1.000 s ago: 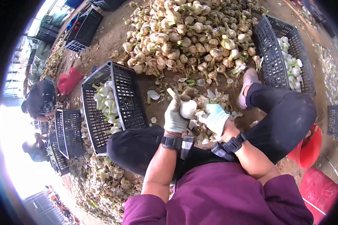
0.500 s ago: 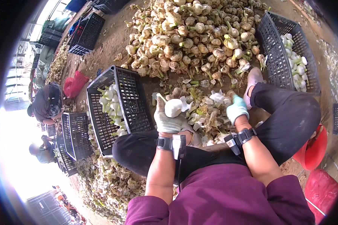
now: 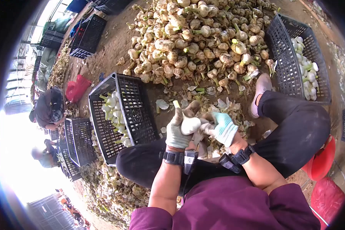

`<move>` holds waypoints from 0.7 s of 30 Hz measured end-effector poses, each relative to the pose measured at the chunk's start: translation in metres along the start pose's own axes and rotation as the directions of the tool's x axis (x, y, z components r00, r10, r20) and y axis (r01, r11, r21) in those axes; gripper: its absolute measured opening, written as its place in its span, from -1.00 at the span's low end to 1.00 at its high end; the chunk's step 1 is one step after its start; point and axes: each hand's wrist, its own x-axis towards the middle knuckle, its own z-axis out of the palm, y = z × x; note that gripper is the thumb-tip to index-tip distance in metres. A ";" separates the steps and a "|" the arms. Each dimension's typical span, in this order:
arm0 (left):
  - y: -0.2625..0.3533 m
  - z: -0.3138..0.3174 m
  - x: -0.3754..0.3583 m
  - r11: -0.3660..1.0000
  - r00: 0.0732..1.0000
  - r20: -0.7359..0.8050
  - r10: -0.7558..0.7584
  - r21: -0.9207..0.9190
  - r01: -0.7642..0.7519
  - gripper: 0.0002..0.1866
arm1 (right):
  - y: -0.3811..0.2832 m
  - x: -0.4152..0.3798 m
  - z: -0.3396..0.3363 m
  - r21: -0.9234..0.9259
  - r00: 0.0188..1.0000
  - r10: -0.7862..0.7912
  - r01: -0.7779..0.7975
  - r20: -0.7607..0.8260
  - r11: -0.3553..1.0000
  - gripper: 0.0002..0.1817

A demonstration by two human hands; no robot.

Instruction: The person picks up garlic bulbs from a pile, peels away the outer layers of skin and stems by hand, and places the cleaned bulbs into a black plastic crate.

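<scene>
My left hand [image 3: 178, 134], in a pale work glove, is closed around a white garlic bulb [image 3: 190, 125]. The bulb's cut green-white stem sticks up past the thumb. At the bulb's right side, my gloved right hand [image 3: 223, 128] has its fingers pinched together on garlic skin [image 3: 198, 137] that hangs by the bulb; the fingertips are partly hidden. Both hands are over a litter of peeled skins [image 3: 218, 147] between my legs. Left of them, a black crate [image 3: 138, 107] holds cleaned white garlic bulbs [image 3: 113, 109].
A large heap of unpeeled garlic [image 3: 195, 42] lies ahead. Another black crate [image 3: 289, 57] with white bulbs stands at right. More crates [image 3: 80, 140] and people [image 3: 50, 107] are at left. A red bucket [image 3: 322, 161] and red sack [image 3: 327, 199] sit by my right knee.
My right hand has moved left, from over the skin litter to the bulb. The left hand has shifted slightly right and turned the bulb so its stem points up.
</scene>
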 end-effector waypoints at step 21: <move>0.084 -0.005 0.228 0.215 0.654 -0.455 0.604 0.884 0.416 -0.34 | 0.033 0.034 -0.018 0.012 0.886 0.420 -0.427 -0.197 0.904 -0.71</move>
